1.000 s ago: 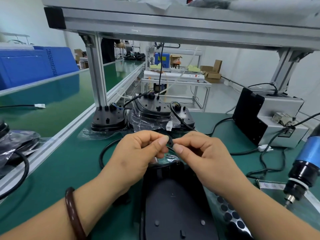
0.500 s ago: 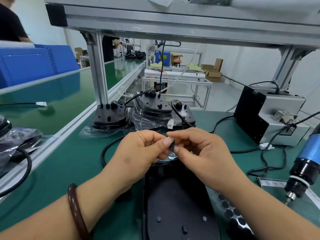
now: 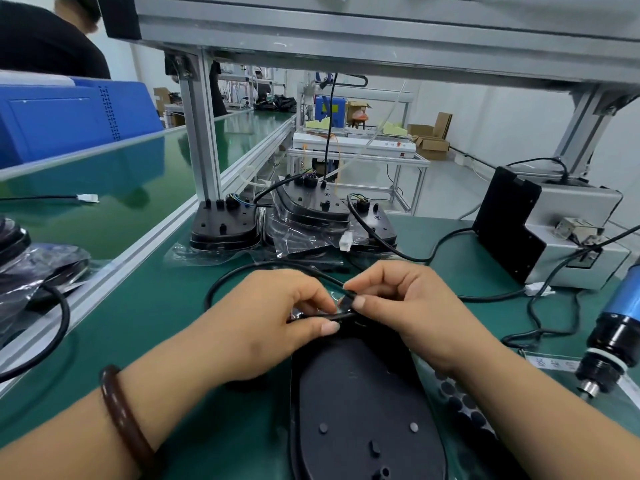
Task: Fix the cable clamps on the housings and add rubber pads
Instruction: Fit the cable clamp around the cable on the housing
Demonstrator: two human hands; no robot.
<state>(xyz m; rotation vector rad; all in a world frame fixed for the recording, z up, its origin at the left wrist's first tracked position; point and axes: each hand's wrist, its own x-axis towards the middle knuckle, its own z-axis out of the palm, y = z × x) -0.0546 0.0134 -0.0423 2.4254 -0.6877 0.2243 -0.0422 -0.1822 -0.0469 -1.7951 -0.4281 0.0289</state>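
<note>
Where the two hands met: over the far end of the near housing (image 3: 363, 403), which lay on the green table mat (image 3: 138, 323) with its flat underside up.
Left hand (image 3: 277, 317): fingers curled, thumb and fingertips pinching the black cable (image 3: 221, 282) just above the housing's far edge; a brown bracelet (image 3: 124, 420) sat on the wrist.
Right hand (image 3: 408, 306): thumb and forefinger closed narrowly on a small black cable clamp (image 3: 348, 299), which touched the cable right beside the left fingertips.
Cable: it looped out left and far of the hands, then came back under them.
Rubber pads (image 3: 460, 403): round dark dots in rows on a clear backing sheet, just right of the housing and partly under the right forearm.
Clear plastic bags (image 3: 304, 244): at the far side of the mat, under and around three stacks of black housings (image 3: 225, 226) with wires and a white connector (image 3: 346, 241) on top.
Left bag (image 3: 34, 268): held dark parts and a cable, too blurred to name.
Blue crate (image 3: 69, 119): on the far left conveyor; its contents were hidden.
Cardboard boxes (image 3: 429, 140): open, far back; contents could not be told.
Electric screwdriver (image 3: 620, 327): hung tip down at the right edge.
Grey machine (image 3: 571, 216): far right, with a black side plate.
</note>
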